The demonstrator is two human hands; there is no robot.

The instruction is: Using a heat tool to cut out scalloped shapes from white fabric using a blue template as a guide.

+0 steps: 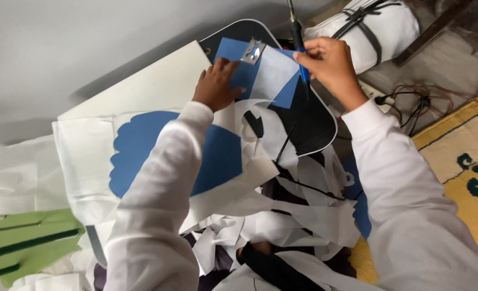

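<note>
Blue fabric [239,70] lay flat on a black board [309,124] near the top of the view, with a sheet of thin white paper [271,73] laid partly over it and a metal clip [252,52] pinning both at the upper edge. The left hand [216,85] pressed down on the blue fabric, its fingers [225,67] spread fairly wide and flat, holding nothing. The right hand [329,62] was closed around a blue-handled tool [299,43], held upright like a pen, with its lower end touching the right edge of the white paper; a dark cord rose from the top of the tool out of view. Both arms wore white sleeves [158,205].

Below the board, a larger white sheet with a big blue scalloped shape [136,145] lay partly under the left forearm. White offcuts [282,215] were heaped between the arms, crossed by a thin black cable [303,183]. Green pieces [29,242] lay at the lower left. A white bag with black straps [379,27] sat beyond the right hand, and a yellow patterned rug [459,161] showed at the right.
</note>
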